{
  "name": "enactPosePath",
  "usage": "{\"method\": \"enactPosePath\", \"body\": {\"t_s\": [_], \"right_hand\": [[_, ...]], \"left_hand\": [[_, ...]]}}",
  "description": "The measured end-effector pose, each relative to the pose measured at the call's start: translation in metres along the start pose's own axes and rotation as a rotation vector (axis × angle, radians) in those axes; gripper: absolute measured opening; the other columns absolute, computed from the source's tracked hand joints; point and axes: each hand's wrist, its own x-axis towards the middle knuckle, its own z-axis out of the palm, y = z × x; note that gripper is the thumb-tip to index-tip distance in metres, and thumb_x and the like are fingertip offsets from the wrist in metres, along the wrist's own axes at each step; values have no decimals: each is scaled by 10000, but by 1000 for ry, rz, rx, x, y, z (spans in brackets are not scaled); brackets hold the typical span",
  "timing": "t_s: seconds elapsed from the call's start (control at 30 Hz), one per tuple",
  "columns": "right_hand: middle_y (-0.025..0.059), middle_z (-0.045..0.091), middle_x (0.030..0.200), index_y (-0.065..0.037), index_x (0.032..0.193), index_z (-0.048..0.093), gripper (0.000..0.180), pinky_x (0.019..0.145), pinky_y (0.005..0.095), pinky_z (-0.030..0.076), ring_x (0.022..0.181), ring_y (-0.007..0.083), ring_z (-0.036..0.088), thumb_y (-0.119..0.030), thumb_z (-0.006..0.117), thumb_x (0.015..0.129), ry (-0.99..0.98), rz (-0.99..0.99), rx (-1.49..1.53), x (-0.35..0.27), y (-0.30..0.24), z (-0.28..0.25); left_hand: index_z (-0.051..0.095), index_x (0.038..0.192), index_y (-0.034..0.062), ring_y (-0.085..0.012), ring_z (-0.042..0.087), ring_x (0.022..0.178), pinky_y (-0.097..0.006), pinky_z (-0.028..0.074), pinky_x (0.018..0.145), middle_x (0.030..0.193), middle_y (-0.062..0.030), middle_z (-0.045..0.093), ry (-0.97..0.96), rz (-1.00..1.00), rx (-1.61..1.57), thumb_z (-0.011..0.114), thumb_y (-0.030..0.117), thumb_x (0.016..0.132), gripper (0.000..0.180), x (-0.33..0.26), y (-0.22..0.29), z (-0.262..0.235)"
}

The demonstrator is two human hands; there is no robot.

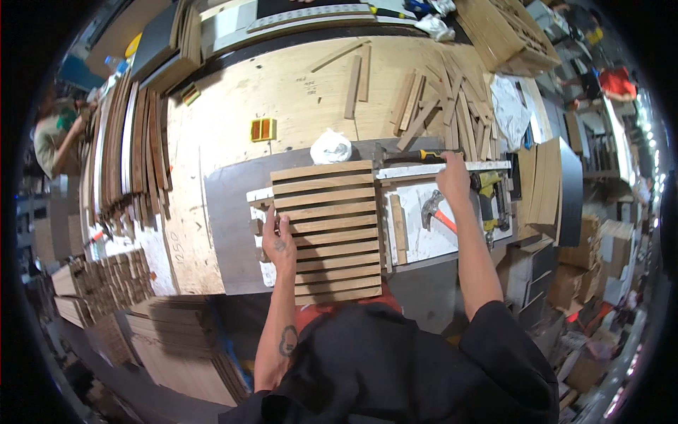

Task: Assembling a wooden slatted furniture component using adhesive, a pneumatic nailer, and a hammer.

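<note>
A slatted wooden panel (332, 233), made of parallel strips with dark gaps, lies in front of me at the bench's near edge. My left hand (278, 244) grips its left edge, with the thumb over the top. Right of the panel, my right hand (453, 180) is closed around the yellow-and-black handle of a hammer (424, 154), whose head points left. Below that hand, a claw hammer with an orange handle (443, 220) rests on a white board (417, 240). A yellow-green power tool (487, 191) lies just right of my right wrist.
Loose wooden strips (459, 99) are heaped at the far right of the workbench (233, 92). A white crumpled bag (330, 147) sits beyond the panel, near a small yellow box (263, 129). Stacked boards (131, 148) stand on the left. Another person (60, 134) is at the far left.
</note>
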Motion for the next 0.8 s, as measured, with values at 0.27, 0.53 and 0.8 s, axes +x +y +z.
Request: {"method": "enactPosePath", "body": {"t_s": [0.27,0.53,0.8], "right_hand": [[152,553,1144,-76,1252,578,456,959,494,425,1110,350,531,16,611,806,-2,75,33,-143,60,18],[194,529,1093,-17,1180,560,292,855,501,469,1029,424,547,-29,587,889,-129,62,326,-145,64,-19],[286,618,1007,15,1137,515,218,770,559,477,917,493,601,-132,528,977,-174,396,450,-187,24,1]], "left_hand": [[581,1353,0,-127,540,885,-282,455,850,989,-50,632,-39,13,-9,617,217,992,423,2,-9,6],[531,1401,24,-116,500,878,-276,421,791,979,-31,589,-148,-8,3,583,249,1010,454,4,7,2],[460,1450,4,-119,483,896,-277,417,831,997,-34,577,-217,146,131,585,293,1015,536,14,17,9]]}}
